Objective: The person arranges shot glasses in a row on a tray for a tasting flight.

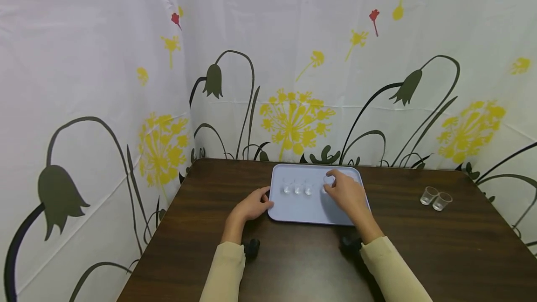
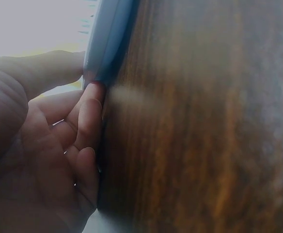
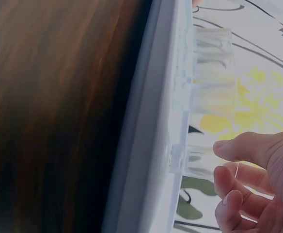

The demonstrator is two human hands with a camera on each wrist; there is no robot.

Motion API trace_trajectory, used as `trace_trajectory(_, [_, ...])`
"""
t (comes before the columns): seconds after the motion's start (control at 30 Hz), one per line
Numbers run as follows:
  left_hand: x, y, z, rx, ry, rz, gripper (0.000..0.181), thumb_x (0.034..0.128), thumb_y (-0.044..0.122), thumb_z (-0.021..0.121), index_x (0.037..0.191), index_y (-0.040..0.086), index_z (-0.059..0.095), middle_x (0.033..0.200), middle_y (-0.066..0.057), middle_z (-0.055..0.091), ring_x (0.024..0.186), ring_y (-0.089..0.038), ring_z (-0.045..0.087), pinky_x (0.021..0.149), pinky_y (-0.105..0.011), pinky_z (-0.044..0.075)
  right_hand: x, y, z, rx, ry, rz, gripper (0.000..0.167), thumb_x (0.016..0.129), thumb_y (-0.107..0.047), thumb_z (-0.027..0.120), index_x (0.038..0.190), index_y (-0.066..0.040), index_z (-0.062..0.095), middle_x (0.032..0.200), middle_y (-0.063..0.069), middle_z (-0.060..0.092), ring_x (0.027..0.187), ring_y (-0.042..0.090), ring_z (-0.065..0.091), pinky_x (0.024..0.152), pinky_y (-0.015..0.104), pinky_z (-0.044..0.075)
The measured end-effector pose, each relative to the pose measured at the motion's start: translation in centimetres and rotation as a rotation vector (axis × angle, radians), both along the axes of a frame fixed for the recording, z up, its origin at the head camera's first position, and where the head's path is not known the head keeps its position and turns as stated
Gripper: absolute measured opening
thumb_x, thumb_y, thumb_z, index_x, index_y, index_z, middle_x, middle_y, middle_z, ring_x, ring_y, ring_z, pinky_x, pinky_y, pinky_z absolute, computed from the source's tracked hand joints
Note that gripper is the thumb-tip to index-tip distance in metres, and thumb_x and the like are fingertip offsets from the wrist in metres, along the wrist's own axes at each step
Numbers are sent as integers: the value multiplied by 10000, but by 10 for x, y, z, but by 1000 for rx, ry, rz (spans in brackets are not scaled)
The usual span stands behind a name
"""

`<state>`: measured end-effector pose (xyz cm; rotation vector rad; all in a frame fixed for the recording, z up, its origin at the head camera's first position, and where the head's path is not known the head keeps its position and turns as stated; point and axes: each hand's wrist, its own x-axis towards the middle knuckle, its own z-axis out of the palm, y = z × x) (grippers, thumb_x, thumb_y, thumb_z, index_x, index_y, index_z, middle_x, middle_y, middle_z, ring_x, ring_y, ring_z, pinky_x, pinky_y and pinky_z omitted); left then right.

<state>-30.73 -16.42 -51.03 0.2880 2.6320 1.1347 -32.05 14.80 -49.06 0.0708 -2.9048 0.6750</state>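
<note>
A pale blue tray lies on the dark wooden table, with three small clear cups standing in a row on its left half. At the tray's left edge is my left hand, its thumb and curled fingers holding the rim; the left wrist view shows this rim close up. My right hand reaches over the tray's right half and pinches another clear cup near its top between thumb and fingers. This cup stands upright on the tray, partly hidden by the hand in the head view.
Two more clear cups stand side by side on the table, right of the tray. Behind the table hangs a white curtain with printed flowers, and it also runs along the left side.
</note>
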Motion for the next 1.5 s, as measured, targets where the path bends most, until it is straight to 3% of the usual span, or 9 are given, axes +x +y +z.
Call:
trace_trajectory(0.3, [-1, 1, 3, -4, 3, -12, 623, 1045, 185, 672, 1580, -58, 463, 1027, -74, 592, 889, -184, 533, 820, -336, 428, 3, -10, 1, 0, -33, -8, 384, 954, -342, 750, 1312, -207, 713, 980, 33, 807, 797, 275, 721, 631, 476, 522])
trace_trajectory(1.03, [1, 1, 2, -9, 15, -8, 625, 1040, 172, 677, 1576, -68, 461, 1022, -81, 600, 891, -185, 538, 834, -338, 438, 7, -19, -1, 14, -3, 6, 376, 947, -344, 763, 1298, -220, 710, 926, 2, 805, 809, 308, 738, 622, 497, 529])
trace_trajectory(1.3, [1, 0, 3, 18, 19, -35, 634, 1034, 151, 671, 1578, -86, 449, 1003, -76, 609, 858, -178, 532, 814, -330, 441, 10, -16, 1, 22, -37, 26, 477, 945, -344, 760, 1396, -224, 658, 913, 3, 785, 798, 274, 723, 617, 466, 508])
trace_trajectory(1.5, [1, -2, 2, 14, 17, -31, 634, 1032, 156, 673, 1577, -83, 453, 996, -76, 613, 861, -179, 539, 836, -344, 448, 14, -1, 4, 32, -96, 40, 557, 946, -298, 770, 1468, -205, 598, 923, 6, 764, 790, 244, 699, 689, 498, 527])
